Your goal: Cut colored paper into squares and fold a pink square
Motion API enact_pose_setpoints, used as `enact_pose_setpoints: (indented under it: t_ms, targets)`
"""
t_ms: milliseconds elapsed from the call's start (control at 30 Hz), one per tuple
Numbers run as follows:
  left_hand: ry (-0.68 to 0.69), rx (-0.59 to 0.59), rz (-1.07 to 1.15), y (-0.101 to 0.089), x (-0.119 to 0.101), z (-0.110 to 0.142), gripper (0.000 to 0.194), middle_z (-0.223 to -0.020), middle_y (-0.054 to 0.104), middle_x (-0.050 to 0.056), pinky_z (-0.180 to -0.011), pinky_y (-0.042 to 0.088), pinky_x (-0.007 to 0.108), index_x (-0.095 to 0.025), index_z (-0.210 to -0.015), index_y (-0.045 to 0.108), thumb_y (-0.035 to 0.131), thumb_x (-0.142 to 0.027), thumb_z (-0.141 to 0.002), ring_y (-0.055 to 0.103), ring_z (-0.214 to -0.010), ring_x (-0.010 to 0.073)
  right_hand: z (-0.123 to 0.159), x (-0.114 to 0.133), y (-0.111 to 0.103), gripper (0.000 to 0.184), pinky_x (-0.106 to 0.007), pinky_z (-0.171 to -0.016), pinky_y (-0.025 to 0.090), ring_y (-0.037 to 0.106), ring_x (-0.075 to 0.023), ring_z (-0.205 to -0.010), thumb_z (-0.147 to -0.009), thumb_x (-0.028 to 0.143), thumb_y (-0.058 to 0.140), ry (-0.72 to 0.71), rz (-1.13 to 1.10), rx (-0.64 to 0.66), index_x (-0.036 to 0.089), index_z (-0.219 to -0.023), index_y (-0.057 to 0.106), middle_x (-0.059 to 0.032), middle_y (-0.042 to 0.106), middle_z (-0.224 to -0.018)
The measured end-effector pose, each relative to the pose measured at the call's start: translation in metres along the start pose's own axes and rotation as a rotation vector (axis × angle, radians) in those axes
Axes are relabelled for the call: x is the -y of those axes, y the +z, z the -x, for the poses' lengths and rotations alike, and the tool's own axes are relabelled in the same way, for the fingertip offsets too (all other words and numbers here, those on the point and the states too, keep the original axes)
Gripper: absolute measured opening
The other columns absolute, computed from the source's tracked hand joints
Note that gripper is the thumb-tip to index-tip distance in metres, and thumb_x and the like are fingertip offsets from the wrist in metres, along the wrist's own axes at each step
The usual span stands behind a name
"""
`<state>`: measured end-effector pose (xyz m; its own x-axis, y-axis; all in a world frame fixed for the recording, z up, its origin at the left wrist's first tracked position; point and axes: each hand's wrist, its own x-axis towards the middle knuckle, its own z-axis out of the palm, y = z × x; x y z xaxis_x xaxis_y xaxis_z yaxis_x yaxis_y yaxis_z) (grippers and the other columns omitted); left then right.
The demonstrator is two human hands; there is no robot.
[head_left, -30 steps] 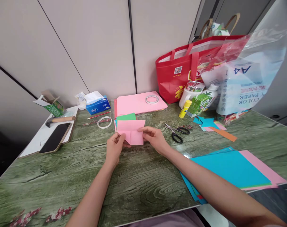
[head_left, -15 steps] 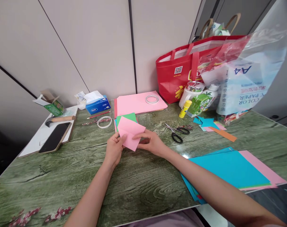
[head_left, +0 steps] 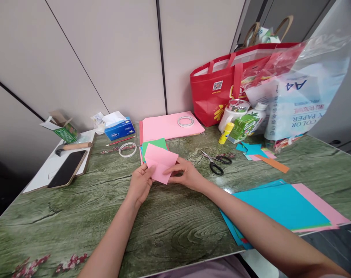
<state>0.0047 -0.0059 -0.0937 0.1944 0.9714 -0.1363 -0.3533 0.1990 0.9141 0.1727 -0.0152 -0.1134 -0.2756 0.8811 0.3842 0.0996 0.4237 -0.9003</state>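
Note:
A small pink sheet of paper (head_left: 161,159) with a faint crease is held up over the table between my hands. My left hand (head_left: 142,181) pinches its lower left edge, thumb on top. At the right edge, my right hand (head_left: 184,174) grips the sheet with thumb and fingers. Partly hidden behind it lies a small stack of coloured paper with a green sheet (head_left: 158,143) on top. To the right of my right hand, scissors (head_left: 215,162) with black handles lie with their blades slightly apart.
Blue sheets (head_left: 279,206) over pink ones lie at the front right. Paper scraps (head_left: 253,150), a glue stick (head_left: 226,133) and a red bag (head_left: 207,96) are at the right. Tape rolls (head_left: 127,155), a tissue box (head_left: 119,129), a phone (head_left: 68,169) and a hammer (head_left: 77,146) lie leftward.
The pink sheet has shifted and turned very slightly in my hands. Both hands keep hold of it, and the other things lie as before.

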Motion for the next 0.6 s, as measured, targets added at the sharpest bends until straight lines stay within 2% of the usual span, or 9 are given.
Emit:
enact_pose_setpoints:
  t_ms: [133, 300, 600]
  targets:
    - [-0.024, -0.011, 0.011, -0.0003, 0.0007, -0.0004, 0.031, -0.092, 0.070, 0.010, -0.072, 0.053, 0.030, -0.011, -0.088, 0.065, 0.073, -0.022, -0.061, 0.063, -0.088, 0.0221, -0.0010, 0.0007, -0.0006, 0.012, -0.026, -0.059, 0.048, 0.056, -0.0157, -0.076, -0.062, 0.031, 0.072, 0.021, 0.013, -0.007, 0.021, -0.068, 0.070, -0.0044, 0.055, -0.095]
    - [-0.035, 0.073, -0.017, 0.0017, -0.0026, 0.0030, 0.036, -0.099, 0.068, 0.010, -0.078, 0.052, 0.034, -0.012, -0.094, 0.063, 0.073, -0.021, -0.061, 0.062, -0.094, 0.0232, -0.0018, -0.0014, 0.0003, 0.019, -0.024, -0.057, 0.045, 0.056, -0.0144, -0.069, -0.066, 0.038, 0.068, 0.111, 0.057, -0.110, 0.019, -0.066, 0.066, -0.0025, 0.059, -0.076]
    - [-0.034, 0.190, -0.026, 0.0031, 0.0020, 0.0061, 0.036, -0.107, 0.065, 0.011, -0.083, 0.050, 0.036, -0.014, -0.100, 0.062, 0.070, -0.024, -0.066, 0.059, -0.100, 0.0241, -0.0012, 0.0023, 0.0033, 0.020, -0.025, -0.057, 0.043, 0.054, -0.0144, -0.064, -0.066, 0.037, 0.067, 0.153, 0.039, -0.259, 0.018, -0.071, 0.062, -0.0013, 0.062, -0.069]
